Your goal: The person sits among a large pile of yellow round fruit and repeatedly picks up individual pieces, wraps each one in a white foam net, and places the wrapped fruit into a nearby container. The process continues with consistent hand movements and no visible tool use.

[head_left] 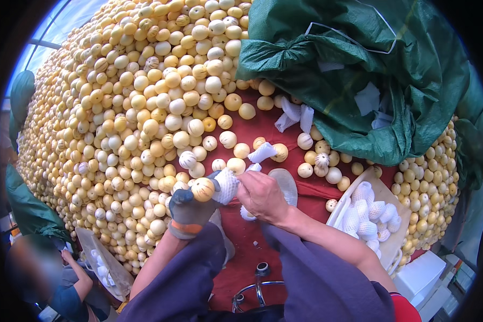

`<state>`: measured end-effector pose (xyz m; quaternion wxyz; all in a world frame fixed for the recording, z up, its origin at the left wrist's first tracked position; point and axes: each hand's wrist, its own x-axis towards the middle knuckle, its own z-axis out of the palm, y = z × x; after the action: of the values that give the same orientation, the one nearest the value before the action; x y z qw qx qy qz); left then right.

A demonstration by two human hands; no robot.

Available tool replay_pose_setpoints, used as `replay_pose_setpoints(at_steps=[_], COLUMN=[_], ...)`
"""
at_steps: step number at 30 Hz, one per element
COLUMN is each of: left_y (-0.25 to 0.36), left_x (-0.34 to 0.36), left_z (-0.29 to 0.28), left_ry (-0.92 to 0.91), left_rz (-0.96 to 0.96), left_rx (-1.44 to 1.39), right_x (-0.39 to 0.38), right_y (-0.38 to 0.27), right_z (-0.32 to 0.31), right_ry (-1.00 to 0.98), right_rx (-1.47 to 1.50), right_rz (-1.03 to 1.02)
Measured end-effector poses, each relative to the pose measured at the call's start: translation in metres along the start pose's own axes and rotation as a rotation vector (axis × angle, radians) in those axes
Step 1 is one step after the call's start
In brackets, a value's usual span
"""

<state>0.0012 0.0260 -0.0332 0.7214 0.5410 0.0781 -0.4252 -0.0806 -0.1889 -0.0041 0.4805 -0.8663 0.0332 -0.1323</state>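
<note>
My left hand [189, 211], in a grey glove with an orange cuff, is closed around a small yellow striped melon [203, 189]. Against the melon's right side sits a white foam net sleeve [227, 186]; how far it reaches over the fruit I cannot tell. My bare right hand [261, 196] pinches the sleeve's right end, fingers curled and partly hidden. Just beyond my hands, another foam net [262, 152] lies among loose melons on the red cloth [244, 244].
A huge heap of melons [139, 107] rises ahead and left. At right stand a crate [404, 217] of net-wrapped melons and, farther back, a green sack [354, 96] with foam nets. Below are stool legs [260, 290]. A person [70, 284] sits lower left beside another crate [115, 268].
</note>
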Motion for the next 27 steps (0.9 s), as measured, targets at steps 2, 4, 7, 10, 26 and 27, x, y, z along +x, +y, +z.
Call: replay_pose_setpoints(at_steps=[2, 4, 7, 10, 26, 27], left_y=[0.005, 0.016, 0.038, 0.045, 0.023, 0.024], left_x=[0.000, -0.004, -0.010, -0.014, 0.003, 0.002], left_z=[0.007, 0.020, 0.035, 0.031, 0.013, 0.014], left_ry=[-0.001, -0.014, -0.076, -0.187, 0.040, 0.048], left_rz=[-0.011, -0.051, -0.110, -0.168, 0.326, 0.333], left_rx=[-0.023, -0.135, -0.295, -0.382, 0.940, 0.910], right_x=[-0.002, -0.004, -0.001, 0.006, 0.011, 0.009], right_y=[-0.001, 0.000, 0.011, 0.041, 0.035, 0.027], right_z=[0.002, 0.002, 0.001, -0.007, -0.018, -0.015], right_ry=[-0.010, -0.051, -0.049, 0.178, 0.115, 0.062], right_rx=[0.062, 0.118, 0.075, -0.131, 0.234, 0.222], right_rz=[-0.024, -0.016, 0.051, 0.253, 0.511, 0.468])
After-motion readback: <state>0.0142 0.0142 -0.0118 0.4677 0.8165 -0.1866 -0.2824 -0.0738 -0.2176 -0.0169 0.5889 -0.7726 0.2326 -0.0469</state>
